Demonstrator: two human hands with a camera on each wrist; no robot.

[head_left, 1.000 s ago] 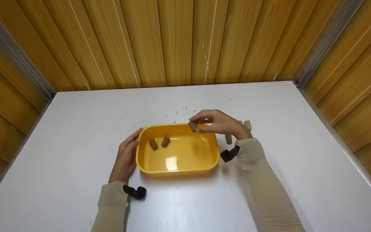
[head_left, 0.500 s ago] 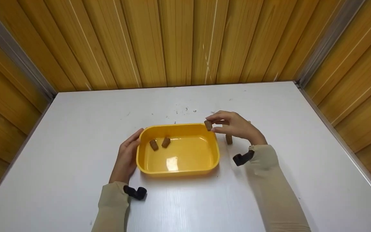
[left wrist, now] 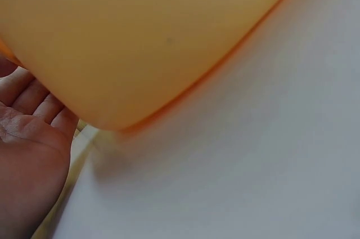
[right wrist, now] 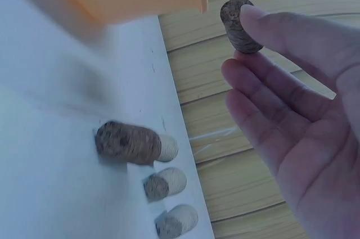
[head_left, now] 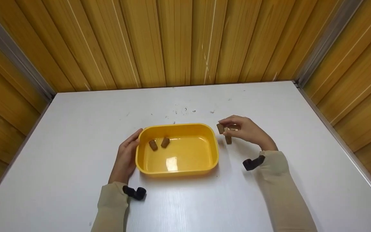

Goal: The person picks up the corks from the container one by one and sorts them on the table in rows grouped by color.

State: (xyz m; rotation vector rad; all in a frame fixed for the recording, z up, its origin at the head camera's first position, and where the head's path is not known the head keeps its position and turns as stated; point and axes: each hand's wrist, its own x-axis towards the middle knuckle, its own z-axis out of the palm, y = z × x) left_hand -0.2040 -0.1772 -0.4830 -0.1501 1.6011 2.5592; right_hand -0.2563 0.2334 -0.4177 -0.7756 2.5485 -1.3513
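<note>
in the head view, illumination is moderate and even; light from above produces a white glare patch in the yellow tray (head_left: 192,154) and a sheen on the table (head_left: 171,203). the left wrist view is dim and soft. the right wrist view shows a bluish cast and diffuse shadows.

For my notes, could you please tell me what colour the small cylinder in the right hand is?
The cylinder is mottled brown, clearest in the right wrist view.

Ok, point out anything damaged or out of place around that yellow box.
Dark specks mar the white tabletop beyond the yellow box. They stand out against the pale surface; whether they are chips or dirt, I cannot tell.
</note>
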